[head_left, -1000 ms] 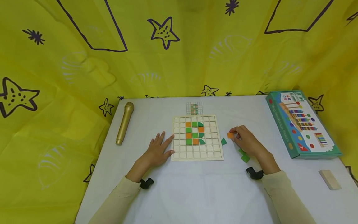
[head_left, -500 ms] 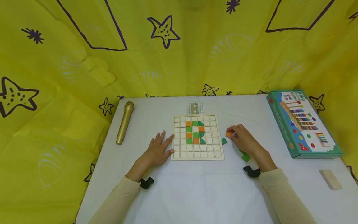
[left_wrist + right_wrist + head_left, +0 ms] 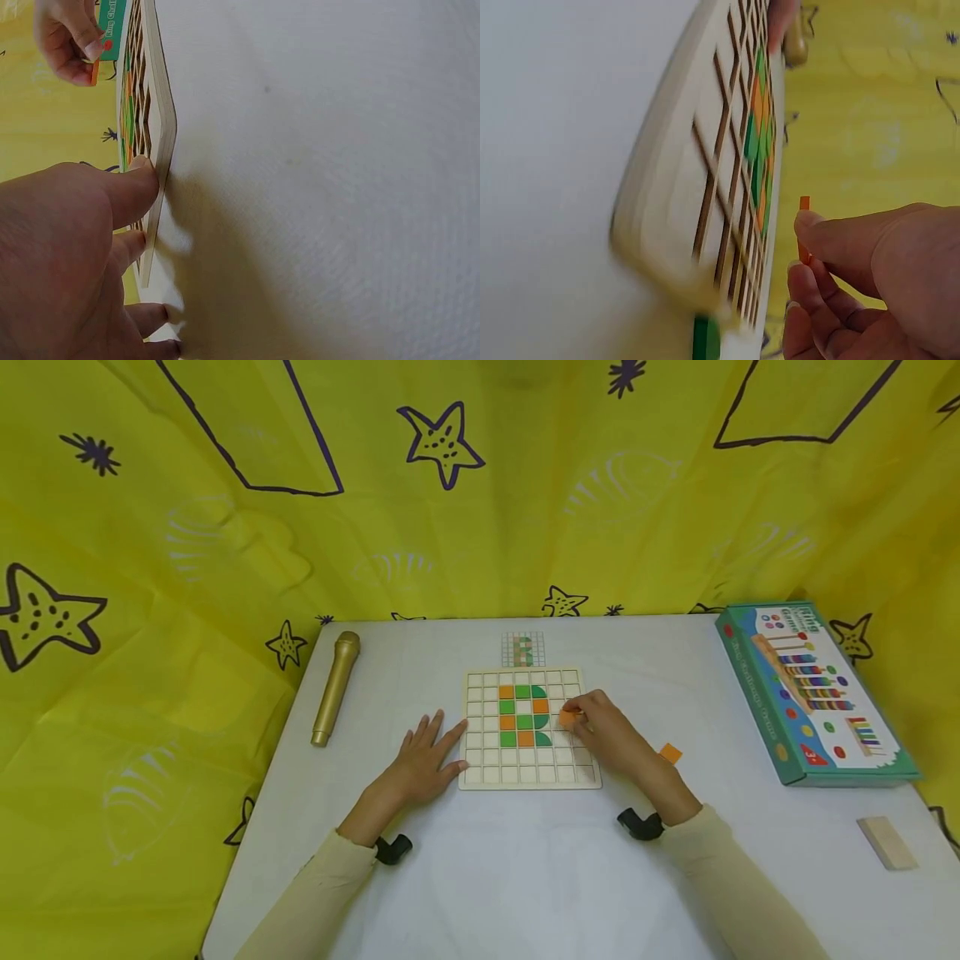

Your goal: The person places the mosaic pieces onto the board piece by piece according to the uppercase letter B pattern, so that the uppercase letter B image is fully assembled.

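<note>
A wooden grid board [image 3: 483, 775] lies on the white table, with orange and green tiles [image 3: 523, 722] set in its middle cells. My left hand [image 3: 422, 768] rests with spread fingers at the board's left edge; in the left wrist view its thumb [image 3: 135, 191] touches the rim. Over the right part of the board, my right hand [image 3: 611, 735] pinches an orange tile [image 3: 567, 718] between thumb and fingers. The right wrist view shows this orange tile [image 3: 804, 225] edge-on, apart from the board.
A small pattern card [image 3: 522, 649] lies behind the board. Another orange tile [image 3: 671, 753] shows beside the right wrist, and a green tile [image 3: 705, 337] lies by the board's edge. Farther out are a gold microphone [image 3: 335, 689], a game box [image 3: 813, 693] and a wooden block [image 3: 887, 842].
My right hand has carried the orange tile leftward from beside the board to above its right columns. Another orange tile has come into view behind it. The left hand has stayed put.
</note>
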